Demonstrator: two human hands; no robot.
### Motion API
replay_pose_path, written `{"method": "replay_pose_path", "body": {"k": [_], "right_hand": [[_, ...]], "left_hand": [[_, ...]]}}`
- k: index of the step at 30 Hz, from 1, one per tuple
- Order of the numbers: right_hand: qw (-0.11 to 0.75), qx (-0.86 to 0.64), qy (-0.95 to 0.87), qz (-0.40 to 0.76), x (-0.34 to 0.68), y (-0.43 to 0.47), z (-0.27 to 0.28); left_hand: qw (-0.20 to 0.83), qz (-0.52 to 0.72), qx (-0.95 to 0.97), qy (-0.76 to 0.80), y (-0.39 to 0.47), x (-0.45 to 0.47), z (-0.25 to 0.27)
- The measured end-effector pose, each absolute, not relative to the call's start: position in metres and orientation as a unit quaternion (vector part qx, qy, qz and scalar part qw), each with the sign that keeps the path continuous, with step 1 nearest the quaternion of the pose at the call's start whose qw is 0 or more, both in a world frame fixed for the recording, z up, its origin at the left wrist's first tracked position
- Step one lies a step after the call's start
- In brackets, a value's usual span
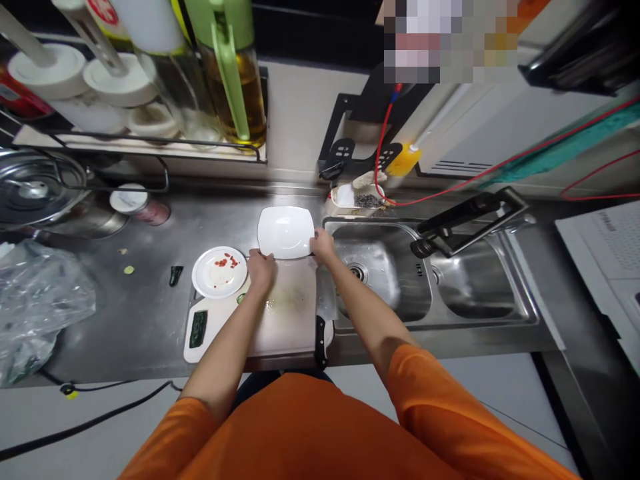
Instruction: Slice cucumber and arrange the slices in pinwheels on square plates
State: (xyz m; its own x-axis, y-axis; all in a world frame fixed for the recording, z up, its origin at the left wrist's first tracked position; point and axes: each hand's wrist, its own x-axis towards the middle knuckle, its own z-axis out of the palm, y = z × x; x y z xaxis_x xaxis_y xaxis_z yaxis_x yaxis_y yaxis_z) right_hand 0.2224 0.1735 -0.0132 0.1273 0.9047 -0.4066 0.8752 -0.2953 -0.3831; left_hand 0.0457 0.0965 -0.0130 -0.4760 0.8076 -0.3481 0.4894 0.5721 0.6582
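A person in an orange shirt (300,427), head out of frame, leans over a steel bench (135,320), both hands grasping a white square-sided dish (286,231) at the far end of a pale cutting board (295,320). Nearest on the bench, a black riveted handle (321,343) lies along the board's right edge, any blade out of sight. A dark green cucumber piece (198,329) rests on the board's near left part; the left forearm crosses the middle, making it hard to tell whether this is one board or two, and partly covers a small green slice (241,298). Farther on, a round white plate (205,280) with red bits overlaps the board's far left corner. The left hand (262,267) grips the dish's near left corner, the right hand (323,245) its right edge; the fingers beneath are hidden. A cucumber end (175,275) lies left of the plate, while a clear plastic bag (45,300), its contents unreadable, is cut off at the left. To the right sits a double-basin sink (427,323). Beyond, a lidded jar (133,198) stands near a pot lid (45,177) cropped by the frame, and above the bench a rack (165,152) carries an oil bottle (227,80) and other containers, some losing their tops to the upper edge, where a pixelated patch masks the view at right
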Motion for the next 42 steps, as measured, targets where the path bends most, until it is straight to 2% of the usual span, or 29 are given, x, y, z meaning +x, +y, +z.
{"method": "replay_pose_path", "body": {"k": [7, 12, 18, 24, 42], "right_hand": [[0.056, -0.743, -0.599, 0.294, 0.232, 0.167, -0.015], [0.084, -0.73, -0.618, 0.281, 0.236, 0.117, 0.003], [-0.019, -0.728, -0.63, 0.269, 0.234, 0.039, 0.027], [-0.091, -0.72, -0.641, 0.249, 0.229, 0.011, 0.03], [-0.161, -0.708, -0.653, 0.214, 0.218, 0.01, 0.031]], "left_hand": [[0.326, 0.22, 0.396, 0.83, 0.093, 0.045, 0.007], [0.329, 0.173, 0.404, 0.836, 0.054, 0.036, 0.022], [0.349, 0.153, 0.434, 0.816, -0.021, 0.028, 0.019], [0.37, 0.155, 0.435, 0.806, -0.055, 0.029, 0.013], [0.373, 0.164, 0.435, 0.803, -0.057, 0.03, 0.008]]}}
